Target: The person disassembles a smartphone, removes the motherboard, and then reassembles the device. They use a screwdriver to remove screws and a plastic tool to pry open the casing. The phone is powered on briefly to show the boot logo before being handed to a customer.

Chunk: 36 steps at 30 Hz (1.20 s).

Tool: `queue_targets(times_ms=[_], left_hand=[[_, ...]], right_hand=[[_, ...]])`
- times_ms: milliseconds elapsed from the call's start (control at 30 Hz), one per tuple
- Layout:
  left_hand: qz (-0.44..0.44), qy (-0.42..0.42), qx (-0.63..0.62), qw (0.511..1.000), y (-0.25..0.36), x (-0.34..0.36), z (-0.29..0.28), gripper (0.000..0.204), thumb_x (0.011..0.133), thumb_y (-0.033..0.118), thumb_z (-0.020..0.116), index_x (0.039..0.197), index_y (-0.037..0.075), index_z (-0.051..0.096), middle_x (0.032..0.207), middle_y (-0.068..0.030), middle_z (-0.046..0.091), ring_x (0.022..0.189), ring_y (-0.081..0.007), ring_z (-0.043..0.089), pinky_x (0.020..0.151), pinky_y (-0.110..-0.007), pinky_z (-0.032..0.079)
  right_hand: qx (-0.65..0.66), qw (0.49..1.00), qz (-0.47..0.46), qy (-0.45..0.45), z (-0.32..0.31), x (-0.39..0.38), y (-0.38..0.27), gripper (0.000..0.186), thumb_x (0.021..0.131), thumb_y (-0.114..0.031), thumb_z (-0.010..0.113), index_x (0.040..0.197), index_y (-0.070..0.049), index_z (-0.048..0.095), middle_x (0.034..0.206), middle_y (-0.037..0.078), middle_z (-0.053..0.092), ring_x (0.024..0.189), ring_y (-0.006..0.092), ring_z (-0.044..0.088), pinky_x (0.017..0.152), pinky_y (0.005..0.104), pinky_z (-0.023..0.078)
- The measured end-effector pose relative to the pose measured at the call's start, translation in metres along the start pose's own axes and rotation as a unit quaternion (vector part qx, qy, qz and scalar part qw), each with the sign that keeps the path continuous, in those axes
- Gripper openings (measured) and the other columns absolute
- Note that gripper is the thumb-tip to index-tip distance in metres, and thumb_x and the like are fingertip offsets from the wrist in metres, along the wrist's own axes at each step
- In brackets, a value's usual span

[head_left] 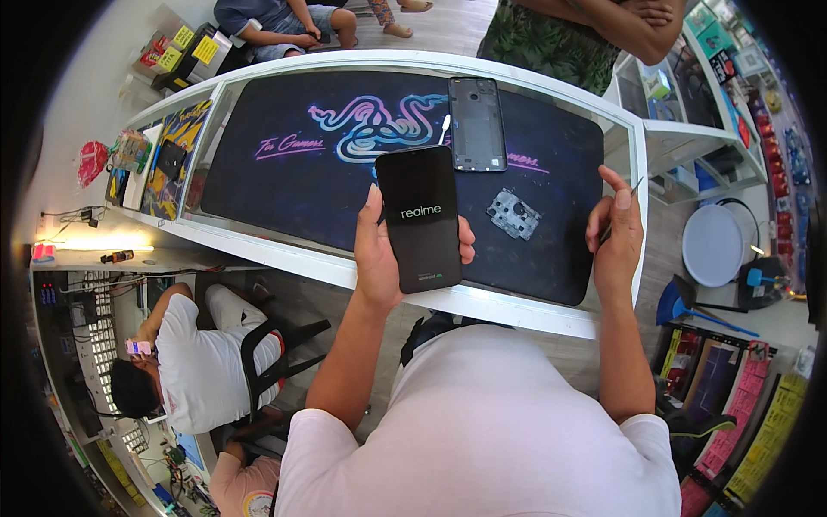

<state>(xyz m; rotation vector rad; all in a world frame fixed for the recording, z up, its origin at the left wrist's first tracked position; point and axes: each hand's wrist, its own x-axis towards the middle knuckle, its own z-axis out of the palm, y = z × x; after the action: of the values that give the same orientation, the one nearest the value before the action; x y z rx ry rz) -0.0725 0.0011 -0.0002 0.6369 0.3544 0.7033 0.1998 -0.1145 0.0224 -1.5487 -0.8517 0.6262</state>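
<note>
A black smartphone (419,237) lies in my left hand (377,263), its thumb along one edge and fingertips curled round the other. The phone's dark screen shows a start-up logo. My right hand (620,237), at the mat's right edge, pinches a thin pointed metal tool (637,184); its exact kind is hard to make out. Beyond the phone lies a dark phone back cover (478,125), inner side up. Between my hands, a small grey inner cover plate (514,214) with cutouts rests on the mat. A slim white tool (444,129) lies beside the back cover.
A dark printed mat (284,185) covers much of the white-framed counter (258,252). Small boxes and a black device (172,159) sit at its left end. Across the counter, one person stands with crossed arms (633,26); another sits. A seated person (202,370) works at the lower left.
</note>
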Motion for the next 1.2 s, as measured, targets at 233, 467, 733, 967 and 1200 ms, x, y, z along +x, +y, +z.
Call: queue_targets(times_ms=[233,467,733,967,1200], left_hand=[[-0.005,-0.018,-0.031,0.999,0.003,0.001,-0.008,0.091,0.104,0.073,0.021,0.158,0.002,0.037,0.105,-0.0266,0.071,0.087,-0.0319,0.074,0.079,-0.044,0.062],[-0.017,-0.037,-0.051,0.998,0.002,-0.002,-0.016,0.091,0.104,0.074,0.022,0.158,0.002,0.037,0.106,-0.0276,0.070,0.088,-0.0332,0.074,0.079,-0.045,0.062],[-0.030,-0.049,-0.116,0.992,0.002,-0.002,-0.017,0.090,0.105,0.073,0.024,0.160,0.002,0.034,0.107,-0.0290,0.068,0.091,-0.0358,0.073,0.082,-0.048,0.061],[-0.024,-0.044,-0.086,0.995,0.003,-0.002,-0.014,0.092,0.105,0.072,0.022,0.161,0.001,0.031,0.105,-0.0280,0.068,0.089,-0.0347,0.073,0.080,-0.048,0.062],[-0.023,-0.039,-0.088,0.995,0.003,-0.003,-0.013,0.091,0.105,0.073,0.023,0.161,0.002,0.032,0.104,-0.0276,0.068,0.090,-0.0344,0.072,0.082,-0.049,0.060]], right_hand=[[-0.041,0.997,-0.020,-0.057,0.007,0.000,0.021,0.046,0.115,-0.041,0.044,0.130,-0.005,0.067,0.074,-0.002,0.054,0.061,0.0026,0.041,0.054,0.0188,0.030],[-0.054,0.998,0.009,-0.042,0.010,0.003,0.020,0.040,0.115,-0.038,0.047,0.127,-0.007,0.069,0.074,-0.001,0.056,0.058,0.0015,0.043,0.051,0.0178,0.033],[-0.034,0.999,0.038,-0.016,0.010,0.005,0.017,0.042,0.114,-0.040,0.049,0.128,-0.006,0.069,0.074,-0.001,0.061,0.053,0.0025,0.047,0.048,0.0184,0.034],[-0.019,0.998,0.053,-0.017,0.011,0.006,0.013,0.042,0.113,-0.041,0.050,0.126,-0.007,0.070,0.072,-0.002,0.060,0.054,0.0021,0.046,0.050,0.0188,0.035],[-0.011,0.998,0.057,-0.028,0.011,0.005,0.015,0.041,0.113,-0.042,0.052,0.124,-0.007,0.070,0.071,-0.003,0.058,0.055,0.0017,0.044,0.050,0.0188,0.034]])
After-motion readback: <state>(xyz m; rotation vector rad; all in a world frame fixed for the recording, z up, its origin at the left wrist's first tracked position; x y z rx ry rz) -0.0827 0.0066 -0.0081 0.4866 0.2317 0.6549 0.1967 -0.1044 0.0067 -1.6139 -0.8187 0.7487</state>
